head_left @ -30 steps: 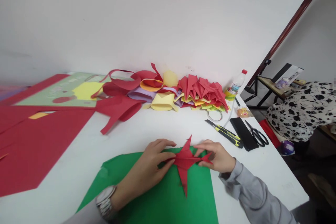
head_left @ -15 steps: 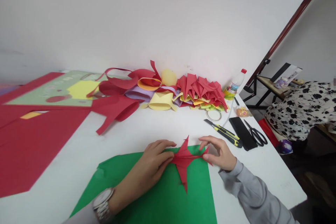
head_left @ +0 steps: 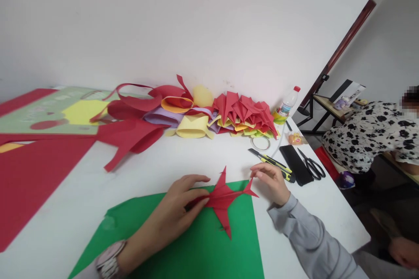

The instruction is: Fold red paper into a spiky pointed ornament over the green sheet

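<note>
A folded red paper plane (head_left: 224,199) with swept wings and a forked tail lies over the upper right part of a green paper sheet (head_left: 183,250). Its nose is pinched between the thumb and fingers of my left hand (head_left: 178,202), which rests above the sheet. At the other end, my right hand (head_left: 271,181) has its thumb and fingertips at the tip of the upper tail fin. Those fingers are curled close together around that tip. Both wings are free of my hands.
Behind are rolled paper shapes (head_left: 191,126) and stacked red folded pieces (head_left: 244,111). At right lie a utility knife (head_left: 275,166), a black case (head_left: 296,165), scissors (head_left: 312,168), a tape roll (head_left: 261,143) and a bottle (head_left: 287,104). Red sheets (head_left: 39,170) cover the left. Another person (head_left: 369,135) is beyond the table.
My right hand has shifted from the middle of the tail to the tip of its upper fin. My left hand keeps its hold on the nose. The camera view has turned slightly right.
</note>
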Tool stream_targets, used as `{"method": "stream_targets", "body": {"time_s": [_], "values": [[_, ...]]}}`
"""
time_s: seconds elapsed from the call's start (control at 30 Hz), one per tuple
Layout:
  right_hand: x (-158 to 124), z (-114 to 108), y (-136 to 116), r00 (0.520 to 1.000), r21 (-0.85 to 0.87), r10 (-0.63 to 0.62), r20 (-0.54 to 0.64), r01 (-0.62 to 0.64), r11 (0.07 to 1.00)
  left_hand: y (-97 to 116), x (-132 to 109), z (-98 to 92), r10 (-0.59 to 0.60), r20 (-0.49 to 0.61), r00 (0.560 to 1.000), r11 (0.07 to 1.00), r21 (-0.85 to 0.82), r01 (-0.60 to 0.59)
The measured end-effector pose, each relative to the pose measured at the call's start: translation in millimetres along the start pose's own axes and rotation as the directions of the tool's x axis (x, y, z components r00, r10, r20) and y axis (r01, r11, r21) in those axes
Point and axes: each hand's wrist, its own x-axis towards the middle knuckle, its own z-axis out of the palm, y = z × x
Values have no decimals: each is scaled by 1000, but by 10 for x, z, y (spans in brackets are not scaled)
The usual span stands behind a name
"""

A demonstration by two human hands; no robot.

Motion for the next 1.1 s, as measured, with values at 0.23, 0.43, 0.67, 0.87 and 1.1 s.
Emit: {"method": "stream_targets", "body": {"time_s": [0.23, 0.43, 0.67, 0.87, 1.1], "values": [[6, -21, 34, 1000, 10, 3, -27, -2, 1000, 22, 70, -105, -221, -162, 962, 969, -150, 197], [13, -26, 59, 998, 16, 4, -64, -3, 1000, -46, 92, -220, -416, -313, 854, 909, -174, 379], [21, -48, 95, 997, 40, 6, -81, -2, 999, -113, 109, -282, -462, -374, 804, 887, -171, 429], [24, -58, 109, 995, 61, 1, -96, 5, 998, -79, 96, -280, -468, -391, 792, 883, -191, 428], [35, -61, 108, 995, 78, -2, -98, 10, 997, -71, 98, -281, -484, -383, 787, 875, -215, 433]]}}
